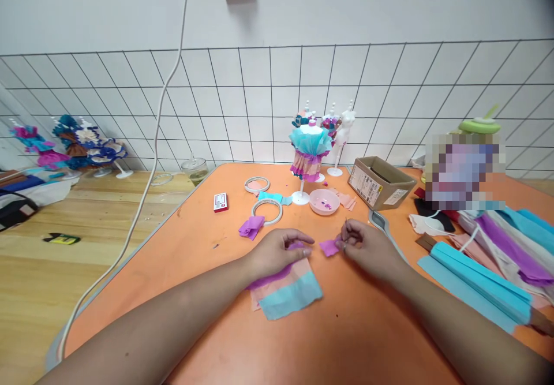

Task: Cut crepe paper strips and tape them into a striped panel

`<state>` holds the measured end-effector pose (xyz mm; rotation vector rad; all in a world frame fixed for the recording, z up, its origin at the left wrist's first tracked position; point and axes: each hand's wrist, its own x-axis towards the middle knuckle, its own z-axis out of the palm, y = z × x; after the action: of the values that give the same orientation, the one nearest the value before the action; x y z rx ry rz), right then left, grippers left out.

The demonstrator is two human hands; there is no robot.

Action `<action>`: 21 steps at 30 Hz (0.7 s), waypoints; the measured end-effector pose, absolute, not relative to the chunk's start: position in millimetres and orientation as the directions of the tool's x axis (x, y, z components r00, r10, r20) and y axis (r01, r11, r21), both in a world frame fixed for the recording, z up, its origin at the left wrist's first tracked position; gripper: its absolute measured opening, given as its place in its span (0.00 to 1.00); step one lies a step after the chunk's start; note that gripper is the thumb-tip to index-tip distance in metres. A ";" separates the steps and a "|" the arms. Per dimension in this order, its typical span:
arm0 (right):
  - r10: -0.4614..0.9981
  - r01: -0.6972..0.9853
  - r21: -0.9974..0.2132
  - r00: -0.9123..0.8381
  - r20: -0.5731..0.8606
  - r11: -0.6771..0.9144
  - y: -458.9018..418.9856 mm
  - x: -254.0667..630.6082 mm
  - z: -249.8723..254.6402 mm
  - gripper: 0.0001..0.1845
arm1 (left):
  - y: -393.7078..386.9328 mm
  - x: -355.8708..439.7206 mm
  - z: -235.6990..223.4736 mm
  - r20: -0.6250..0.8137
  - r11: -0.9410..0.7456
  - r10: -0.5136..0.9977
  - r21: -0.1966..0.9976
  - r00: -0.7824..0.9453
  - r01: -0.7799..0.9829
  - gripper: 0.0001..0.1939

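My left hand (281, 252) rests over a layered stack of crepe paper, its fingers stretched out and slightly apart. Purple shows beneath the hand, then a peach strip (277, 285) and a light blue strip (294, 296) nearer to me. To the right, my right hand (361, 246) is closed in a pinch at the edge of a small purple crepe paper piece (329, 247). A thin dark tip sticks up above its fingers, too small to name. Beyond my left hand lies a crumpled purple paper piece (251, 227).
Behind stand a dress form (310, 151) in blue, purple and peach paper, a pink bowl (324, 202) and a cardboard box (381, 183). Two tape rolls (267, 212) and a small red-and-white box (220, 202) lie left. Folded crepe paper (480, 275) is piled right. A white cable (158, 125) hangs left.
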<state>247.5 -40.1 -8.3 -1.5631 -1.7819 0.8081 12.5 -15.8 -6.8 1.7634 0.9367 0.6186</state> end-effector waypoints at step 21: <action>0.941 0.339 -0.928 -0.237 -0.243 -0.154 -51.9 245.0 6.4 0.23 | -12.2 11.5 8.2 -0.107 0.311 0.919 0.787 0.379 -0.533 0.25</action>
<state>245.0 -51.9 6.4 -1.4644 -1.5622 1.4080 11.5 -12.2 8.2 0.7389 0.6207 1.0439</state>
